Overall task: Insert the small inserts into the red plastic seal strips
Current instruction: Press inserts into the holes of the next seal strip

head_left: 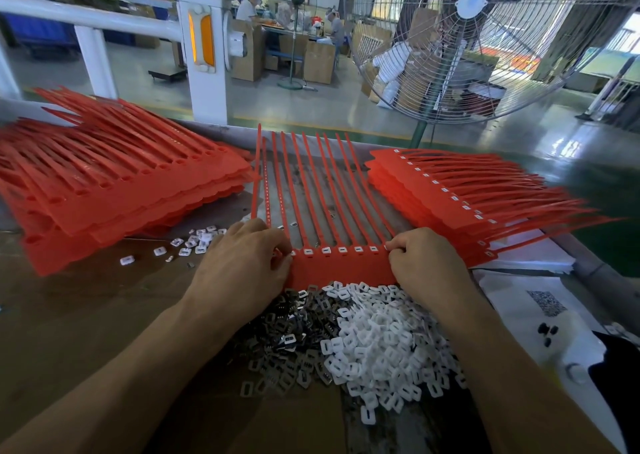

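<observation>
A red sheet of joined seal strips (341, 268) lies in front of me, tails pointing away, with several white inserts seated along its row of heads. My left hand (242, 263) pinches the sheet's left end with curled fingers. At the right end, my right hand (422, 259) has its fingertips curled on the last head, pinching a small white insert there. Below the sheet sits a heap of white plastic inserts (377, 342), with dark metal clips (287, 329) piled beside it on the left.
A stack of red sheets with empty heads (114, 190) lies at left, a stack with inserts fitted (460, 193) at right. Loose inserts (194, 242) are scattered near the left stack. White papers (540, 301) lie at right. A large floor fan (481, 37) stands beyond the table.
</observation>
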The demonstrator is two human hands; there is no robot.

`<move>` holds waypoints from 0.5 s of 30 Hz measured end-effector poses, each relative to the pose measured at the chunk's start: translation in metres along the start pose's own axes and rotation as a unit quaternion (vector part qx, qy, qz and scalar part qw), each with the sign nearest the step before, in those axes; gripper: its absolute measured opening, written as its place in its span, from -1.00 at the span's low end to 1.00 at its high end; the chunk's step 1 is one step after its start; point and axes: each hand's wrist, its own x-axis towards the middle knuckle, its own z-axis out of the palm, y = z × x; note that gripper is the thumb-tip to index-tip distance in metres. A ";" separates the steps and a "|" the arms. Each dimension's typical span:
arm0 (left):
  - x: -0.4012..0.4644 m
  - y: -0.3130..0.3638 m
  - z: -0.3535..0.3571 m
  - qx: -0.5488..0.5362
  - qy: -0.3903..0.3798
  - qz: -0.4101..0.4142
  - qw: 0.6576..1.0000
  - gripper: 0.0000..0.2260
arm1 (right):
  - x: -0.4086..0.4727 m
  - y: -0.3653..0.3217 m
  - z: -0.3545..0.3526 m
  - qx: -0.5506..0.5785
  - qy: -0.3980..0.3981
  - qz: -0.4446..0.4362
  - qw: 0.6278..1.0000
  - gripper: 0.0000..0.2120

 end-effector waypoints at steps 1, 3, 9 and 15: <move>0.000 0.000 0.000 0.001 0.000 0.000 1.000 -0.82 | 0.000 -0.001 0.000 -0.010 0.000 -0.001 1.000 -0.72; 0.000 0.000 0.000 0.003 0.001 0.000 1.000 -0.83 | -0.001 -0.003 0.000 -0.019 -0.001 -0.002 1.000 -0.71; 0.000 0.000 0.000 0.006 0.003 0.003 1.000 -0.83 | -0.001 -0.007 -0.003 -0.055 -0.008 -0.002 0.998 -0.73; -0.001 0.000 -0.002 0.002 0.004 0.005 1.000 -0.84 | -0.003 0.001 -0.004 0.018 0.003 -0.014 1.000 -0.68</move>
